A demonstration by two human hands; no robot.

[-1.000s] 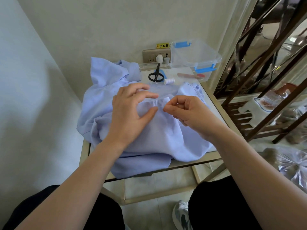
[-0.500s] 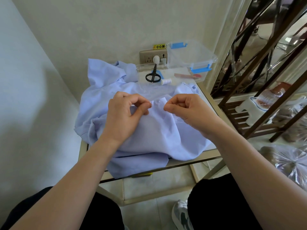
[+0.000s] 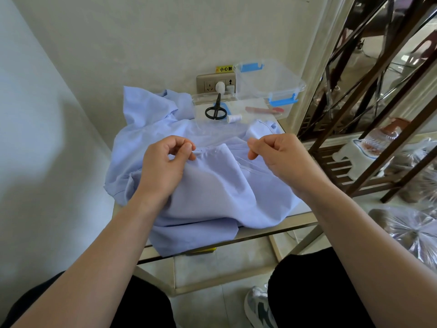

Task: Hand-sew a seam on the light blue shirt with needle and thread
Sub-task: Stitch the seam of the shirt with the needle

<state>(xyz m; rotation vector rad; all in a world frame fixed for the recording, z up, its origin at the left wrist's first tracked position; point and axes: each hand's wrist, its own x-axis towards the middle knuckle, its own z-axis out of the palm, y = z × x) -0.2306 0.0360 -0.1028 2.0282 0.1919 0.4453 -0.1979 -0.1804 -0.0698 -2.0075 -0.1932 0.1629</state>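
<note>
The light blue shirt (image 3: 212,192) lies crumpled over a small glass-topped table (image 3: 272,230). My left hand (image 3: 165,166) pinches the shirt's folded seam edge between thumb and forefinger and lifts it a little. To the right of the seam, my right hand (image 3: 281,157) is held up with its fingers curled, thumb and forefinger pinched together. Thin pale thread (image 3: 253,167) runs taut from the seam towards that hand. The needle itself is too small to make out. A white thread spool (image 3: 234,118) lies behind the shirt.
Black scissors (image 3: 215,111) rest on a clear lid at the back of the table, beside a clear plastic box (image 3: 269,79) with blue clips. A wall socket (image 3: 209,82) is behind them. A dark wooden shelf (image 3: 354,162) stands close on the right. My knees are under the table's front edge.
My left hand went from lying flat on the cloth to pinching the seam edge. My right hand has drawn away to the right, and the thread is stretched out.
</note>
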